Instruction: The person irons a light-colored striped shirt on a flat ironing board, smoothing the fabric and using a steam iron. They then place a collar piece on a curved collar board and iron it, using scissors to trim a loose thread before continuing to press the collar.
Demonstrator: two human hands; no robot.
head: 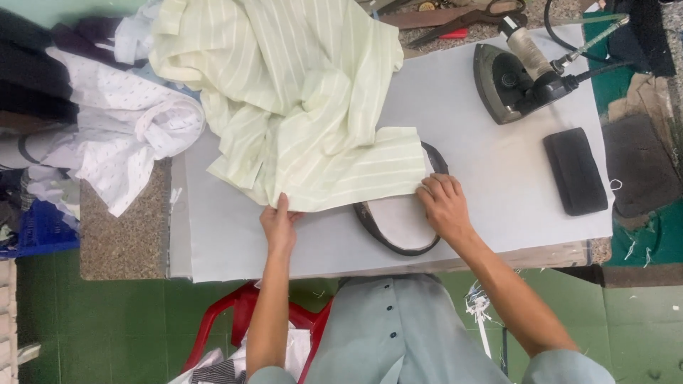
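A pale green striped shirt [299,85] lies bunched across the grey pressing table [498,171]. One sleeve end [356,171] is spread flat over a small oval pressing pad [398,224] with a dark rim. My left hand [279,224] pinches the sleeve's near-left edge between thumb and fingers. My right hand [442,203] presses its fingertips on the sleeve's near-right corner, over the pad.
A dark steam iron [512,82] with hose stands at the far right, a black rectangular pad [575,171] beside it. White patterned shirts [121,121] are heaped at the left. Scissors [462,20] lie at the back. A red plastic stool [235,313] is below the table edge.
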